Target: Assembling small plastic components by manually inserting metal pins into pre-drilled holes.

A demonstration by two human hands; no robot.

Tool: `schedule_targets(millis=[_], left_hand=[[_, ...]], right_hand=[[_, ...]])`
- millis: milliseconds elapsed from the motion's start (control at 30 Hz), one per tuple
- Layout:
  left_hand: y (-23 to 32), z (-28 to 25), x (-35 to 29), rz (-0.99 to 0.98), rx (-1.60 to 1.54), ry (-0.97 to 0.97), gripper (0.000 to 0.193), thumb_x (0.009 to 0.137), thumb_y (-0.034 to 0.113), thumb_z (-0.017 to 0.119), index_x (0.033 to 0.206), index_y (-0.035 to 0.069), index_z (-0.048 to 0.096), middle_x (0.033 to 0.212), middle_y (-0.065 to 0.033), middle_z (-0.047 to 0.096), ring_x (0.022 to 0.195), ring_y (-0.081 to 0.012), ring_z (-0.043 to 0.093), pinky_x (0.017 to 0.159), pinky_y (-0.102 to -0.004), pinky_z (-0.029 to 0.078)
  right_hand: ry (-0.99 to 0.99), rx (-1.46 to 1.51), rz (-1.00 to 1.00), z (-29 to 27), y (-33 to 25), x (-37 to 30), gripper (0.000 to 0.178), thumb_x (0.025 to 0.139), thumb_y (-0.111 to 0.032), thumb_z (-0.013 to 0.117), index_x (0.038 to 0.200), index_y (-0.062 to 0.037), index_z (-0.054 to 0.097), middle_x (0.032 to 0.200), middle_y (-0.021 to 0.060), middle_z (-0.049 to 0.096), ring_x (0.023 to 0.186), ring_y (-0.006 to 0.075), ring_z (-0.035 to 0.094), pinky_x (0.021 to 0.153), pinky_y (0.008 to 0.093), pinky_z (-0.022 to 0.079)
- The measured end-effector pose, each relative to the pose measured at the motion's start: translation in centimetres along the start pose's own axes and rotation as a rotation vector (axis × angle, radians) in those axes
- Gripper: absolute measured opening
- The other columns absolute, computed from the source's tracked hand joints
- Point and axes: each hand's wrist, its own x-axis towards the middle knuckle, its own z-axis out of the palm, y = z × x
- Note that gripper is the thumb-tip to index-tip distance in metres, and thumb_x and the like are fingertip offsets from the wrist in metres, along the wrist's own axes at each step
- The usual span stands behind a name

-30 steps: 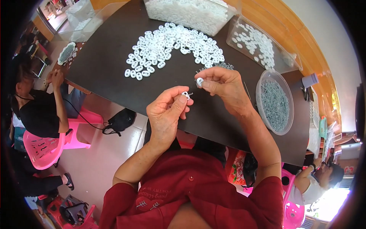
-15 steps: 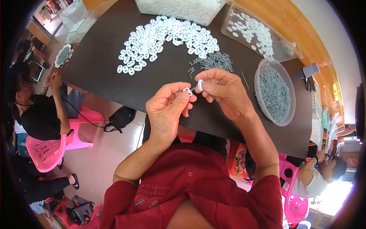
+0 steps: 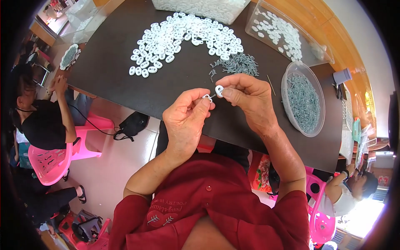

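Between the thumb and fingers of my left hand is a small white plastic piece, mostly covered by the fingertips. A thin dark screw or spring-like pin sticks out of it toward the right. My right hand pinches a white oval plastic piece with holes, held just off the pin's end; whether they touch I cannot tell. Beyond my hands, a curved heap of white oval pieces lies on the dark table, and a pile of small grey pins lies at its right end.
A round clear tub of grey pins stands at the right, near a thin stick. Clear bins of white pieces stand at the back. One person sits at the left, another at the right.
The oval piece in my right hand has turned so its holed face shows more. Both hands have shifted slightly right in the picture, as has the tabletop.
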Motion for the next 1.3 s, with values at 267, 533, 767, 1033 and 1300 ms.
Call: schedule_targets(millis=[267, 533, 767, 1033, 1300], left_hand=[[-0.2, -0.1, -0.1, 0.026, 0.034, 0.004, 0.02, 0.09, 0.008, 0.059, 0.107, -0.004, 0.061, 0.084, -0.0066, 0.066, 0.067, -0.0055, 0.056, 0.056, -0.0166, 0.044], [0.0, 0.2, -0.2, -0.018, -0.005, 0.003, 0.017, 0.088, -0.002, 0.058, 0.105, -0.003, 0.061, 0.082, -0.0027, 0.062, 0.068, -0.003, 0.051, 0.057, -0.0162, 0.042], [-0.1, 0.5, -0.2, 0.035, 0.044, 0.028, 0.016, 0.088, -0.002, 0.058, 0.103, -0.003, 0.061, 0.081, -0.0027, 0.063, 0.067, -0.0023, 0.051, 0.056, -0.0161, 0.042], [0.0, 0.6, -0.2, 0.058, 0.103, 0.033, 0.015, 0.088, -0.002, 0.058, 0.102, -0.004, 0.062, 0.081, -0.0026, 0.064, 0.067, -0.0025, 0.052, 0.059, -0.0161, 0.044], [-1.0, 0.6, 0.1, 0.177, 0.034, 0.01, 0.023, 0.089, 0.002, 0.058, 0.112, -0.004, 0.059, 0.081, -0.0042, 0.063, 0.068, -0.0059, 0.056, 0.055, -0.0161, 0.044]], right_hand=[[0.002, -0.016, 0.003, 0.4, -0.1, -0.2, 0.018, 0.083, 0.001, 0.064, 0.1, 0.001, 0.067, 0.085, 0.0025, 0.066, 0.075, 0.0049, 0.057, 0.064, 0.0184, 0.043], [-0.006, -0.019, -0.015, 0.7, 0.0, -0.3, 0.017, 0.083, 0.002, 0.064, 0.1, 0.0018, 0.066, 0.086, 0.0029, 0.066, 0.077, 0.0055, 0.058, 0.069, 0.0193, 0.046], [0.04, -0.004, -0.009, 0.9, 0.0, -0.5, 0.016, 0.082, 0.002, 0.065, 0.098, 0.0018, 0.064, 0.086, 0.0027, 0.065, 0.079, 0.0058, 0.059, 0.072, 0.0198, 0.047], [0.067, -0.033, -0.046, 1.4, -0.2, -0.9, 0.015, 0.083, 0.003, 0.064, 0.098, 0.0036, 0.064, 0.087, 0.0041, 0.065, 0.079, 0.0073, 0.06, 0.072, 0.0198, 0.048], [0.035, -0.005, -0.053, 1.6, 0.3, -1.0, 0.014, 0.084, 0.007, 0.059, 0.097, 0.006, 0.064, 0.085, 0.0068, 0.065, 0.076, 0.0104, 0.06, 0.071, 0.0229, 0.049]])
